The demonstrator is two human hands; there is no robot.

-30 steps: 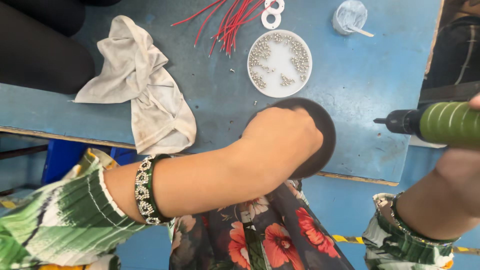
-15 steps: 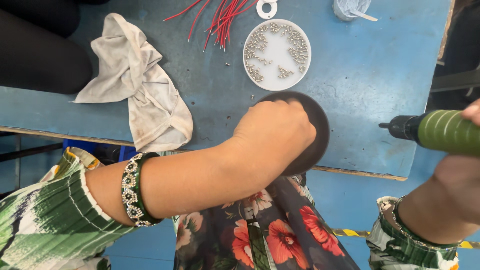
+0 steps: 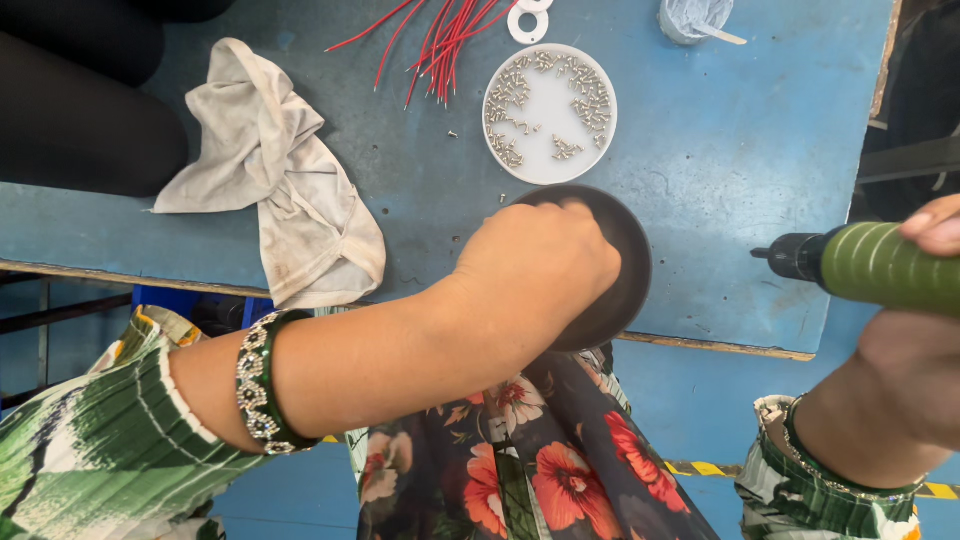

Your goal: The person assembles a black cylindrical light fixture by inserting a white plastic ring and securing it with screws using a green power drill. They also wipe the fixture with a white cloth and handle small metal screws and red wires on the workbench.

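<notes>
Green-handled power screwdriver (image 3: 880,268) drifts a bit lower vs prev frame; my right hand (image 3: 925,340) grasps it. Left hand (image 3: 545,265) w/ fingers clenched on round black disc (image 3: 625,270) on blue bench (image 3: 740,150).

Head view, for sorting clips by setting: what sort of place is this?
Likely an assembly workbench: a green power screwdriver in the right hand, a white dish of small screws, and red wires.

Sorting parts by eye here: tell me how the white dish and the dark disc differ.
The white dish lies untouched, holding small silvery screws; the dark disc is larger, sits at the table edge, and is half covered by the left hand. Both are round and rest on the blue table.
</notes>
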